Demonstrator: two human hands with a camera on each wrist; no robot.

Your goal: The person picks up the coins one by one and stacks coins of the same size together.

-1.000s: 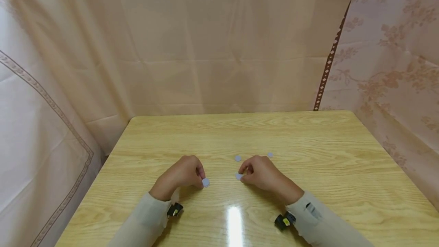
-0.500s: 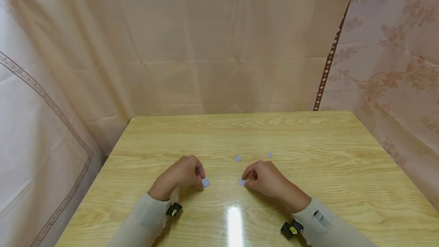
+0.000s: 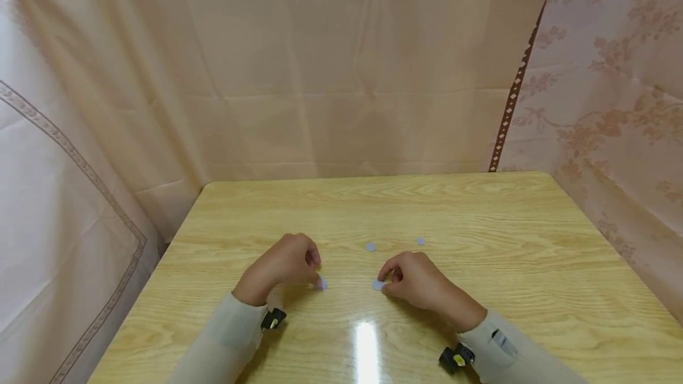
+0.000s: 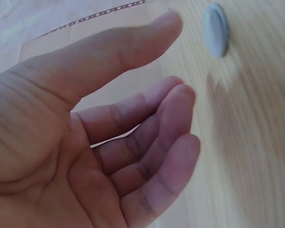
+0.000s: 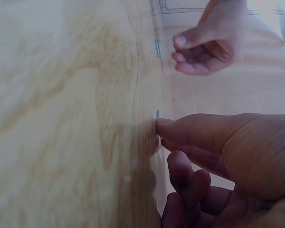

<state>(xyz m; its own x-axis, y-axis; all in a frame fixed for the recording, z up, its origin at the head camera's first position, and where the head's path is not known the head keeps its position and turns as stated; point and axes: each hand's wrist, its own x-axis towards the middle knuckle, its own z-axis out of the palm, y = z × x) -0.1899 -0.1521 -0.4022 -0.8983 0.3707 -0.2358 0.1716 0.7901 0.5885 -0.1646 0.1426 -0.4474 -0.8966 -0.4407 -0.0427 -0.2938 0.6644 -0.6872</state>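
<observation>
My left hand hovers just beside a small pale blue-grey disc stack. In the left wrist view its thumb and fingers stand apart and hold nothing. There the stack looks like two thin discs, one lying slightly off the other on the wood. My right hand pinches the edge of another thin disc between thumb and forefinger, low at the tabletop. The right wrist view shows this disc edge-on at the thumb tip, its far part hidden by the fingers.
Two more discs lie farther back on the wooden table: a larger disc and a smaller disc. Beige cloth hangs behind the table, with patterned cloth on the right.
My right hand has drawn its disc toward me and slightly right. My left hand has let go of the disc stack and lifted a little.
</observation>
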